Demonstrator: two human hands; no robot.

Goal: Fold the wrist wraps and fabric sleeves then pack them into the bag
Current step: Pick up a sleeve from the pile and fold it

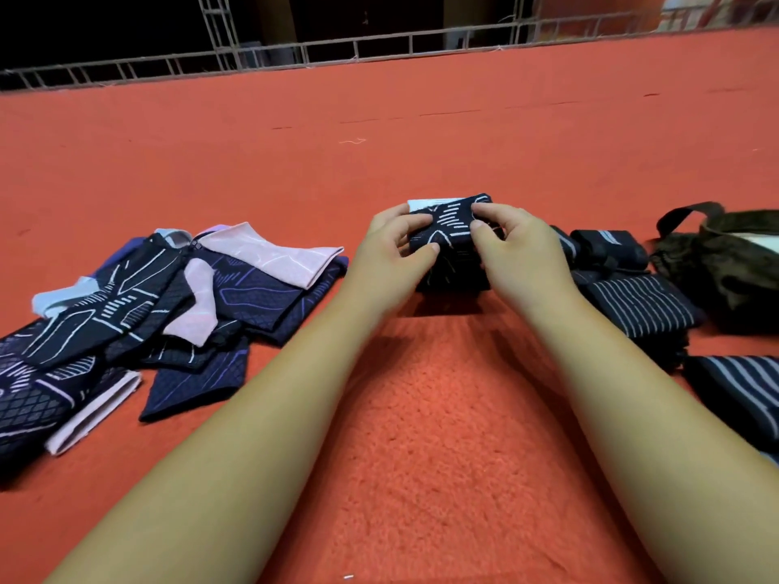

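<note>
Orange-red carpet, fuzzy pile, covers the whole floor. Left forearm and right forearm, both bare, reach forward over it and converge.

Near right edge: a flat striped wrap, dark with pale lines, partly cut off by the frame.

Left side: a loose heap of sleeves, dark navy with white and purple line patterns and pale pink cuffs. They overlap, unfolded, and lie well apart from the hands.

Centre: folded sleeve, a compact dark bundle with white dashes, its lower end touching the carpet. The left hand grasps its left side, fingers curled over the top and thumb pressed to the front. The right hand grips the right side the same way, fingertips pinching the upper fold. A white edge shows at the bundle's far top.

Just right of the right hand: a second striped wrap, folded flat. Beyond it is a rolled dark wrap, blurred.

Farther right: the bag, dark olive, slumped on the carpet beside the wraps, strap loop standing up, something pale showing inside.

Far: a loose pale thread on the carpet, then a metal railing along the carpet's edge, with darkness behind it.
</note>
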